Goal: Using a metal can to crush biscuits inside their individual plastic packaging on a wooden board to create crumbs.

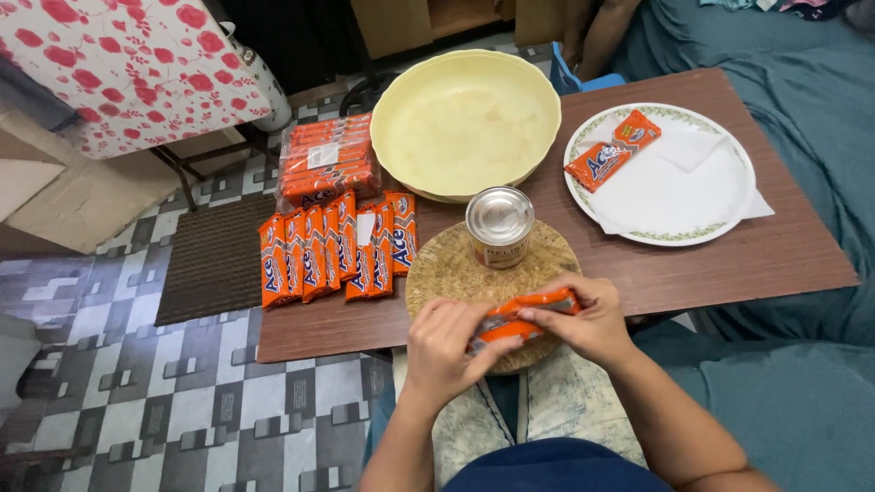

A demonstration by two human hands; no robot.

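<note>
One orange biscuit packet (612,151) lies on the white plate (720,214) near the table's far right corner, while both hands, left hand (444,351) and right hand (588,323), pinch another packet (527,318) at the near edge, a row of packets (335,246) unopened by the left edge.

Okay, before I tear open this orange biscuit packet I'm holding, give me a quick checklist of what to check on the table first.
1. Grip on the orange packet: left hand and right hand both hold it, one at each end. Ok.
2. Packet sealed: the fingers cover too much of it. Cannot tell.
3. Landing spot: the yellow bowl shows nothing inside. Ok.
4. White plate: it carries a paper napkin and one orange packet, with bare napkin beside it. Ok.
5. Tin can: upright on the woven mat, just beyond the hands, where it could be knocked. Not ok.
6. Spare packets: lined up at the table's left edge. Ok.
</note>
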